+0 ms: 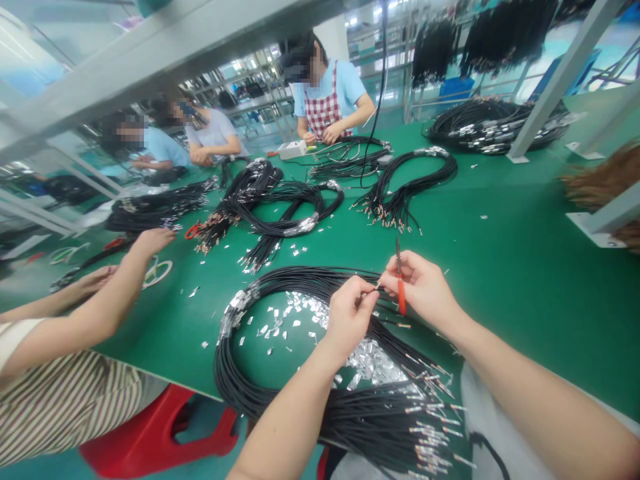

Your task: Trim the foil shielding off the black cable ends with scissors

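Observation:
My left hand (353, 313) pinches a thin black cable close to its stripped end. Just right of it, my right hand (420, 283) carries red-handled scissors (401, 293), blades pointing away from me, while thumb and fingertips touch the cable's end. Which strands the right fingertips grip is too small to tell. Beneath both hands lies a large looped bundle of black cables (230, 373), bound with silvery wrap at the left. Its many bare ends (430, 433) fan out at the lower right. Foil scraps (370, 360) are scattered inside the loop.
More black cable bundles (295, 227) lie across the green table (525, 267). At left, a co-worker's hands (150, 243) handle cables near a white ring (157, 273). Several people sit opposite. Metal posts (555, 80) stand at right; a red stool (150, 433) is below left.

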Demonstrator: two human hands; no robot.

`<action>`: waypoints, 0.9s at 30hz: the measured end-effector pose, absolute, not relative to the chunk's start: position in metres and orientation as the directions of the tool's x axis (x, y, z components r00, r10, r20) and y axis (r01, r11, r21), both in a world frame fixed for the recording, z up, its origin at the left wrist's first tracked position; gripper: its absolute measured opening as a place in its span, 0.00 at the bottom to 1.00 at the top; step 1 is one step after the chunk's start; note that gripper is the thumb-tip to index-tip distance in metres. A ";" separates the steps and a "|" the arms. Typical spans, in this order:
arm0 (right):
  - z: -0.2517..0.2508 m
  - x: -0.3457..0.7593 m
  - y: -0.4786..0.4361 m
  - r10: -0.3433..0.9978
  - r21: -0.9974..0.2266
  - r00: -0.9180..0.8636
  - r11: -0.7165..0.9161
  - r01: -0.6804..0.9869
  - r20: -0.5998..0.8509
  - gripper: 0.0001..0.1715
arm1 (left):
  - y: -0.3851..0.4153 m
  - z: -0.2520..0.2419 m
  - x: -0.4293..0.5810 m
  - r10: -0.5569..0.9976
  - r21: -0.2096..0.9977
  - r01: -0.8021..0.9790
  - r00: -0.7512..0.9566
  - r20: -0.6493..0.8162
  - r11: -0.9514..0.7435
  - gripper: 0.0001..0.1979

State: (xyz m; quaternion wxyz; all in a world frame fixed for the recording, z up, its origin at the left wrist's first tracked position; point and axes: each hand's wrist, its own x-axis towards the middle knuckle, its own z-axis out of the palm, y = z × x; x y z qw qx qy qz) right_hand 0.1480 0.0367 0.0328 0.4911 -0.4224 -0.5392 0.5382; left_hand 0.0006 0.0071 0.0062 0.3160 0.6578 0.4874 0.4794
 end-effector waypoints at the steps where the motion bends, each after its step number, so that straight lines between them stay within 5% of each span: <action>1: 0.033 0.148 0.036 0.983 -0.995 -0.169 0.059 -0.076 0.071 0.13 | 0.006 0.006 0.001 0.936 0.867 0.360 0.053 0.349 -0.344 0.07; 5: 0.032 0.146 0.034 0.977 -0.989 -0.180 0.089 -0.121 0.110 0.13 | 0.007 0.008 0.003 0.934 0.862 0.387 -0.010 0.358 -0.326 0.06; 10: 0.026 0.142 0.032 0.952 -0.965 -0.163 0.249 -0.077 0.258 0.09 | 0.013 0.014 -0.002 0.997 0.985 0.153 0.010 0.076 -0.077 0.09; 16: 0.020 0.143 0.029 0.905 -0.920 -0.201 0.390 0.045 0.374 0.06 | 0.019 0.016 -0.010 0.975 0.987 -0.075 0.183 -0.128 0.144 0.14; 24: 0.019 0.146 0.033 0.903 -0.912 -0.206 0.401 0.086 0.377 0.03 | 0.019 0.018 -0.011 0.968 0.987 -0.099 0.229 -0.103 0.128 0.14; 27: 0.025 0.152 0.036 0.906 -0.868 -0.207 0.415 0.274 0.368 0.06 | 0.019 0.018 -0.011 0.983 0.993 -0.094 0.178 -0.048 0.066 0.12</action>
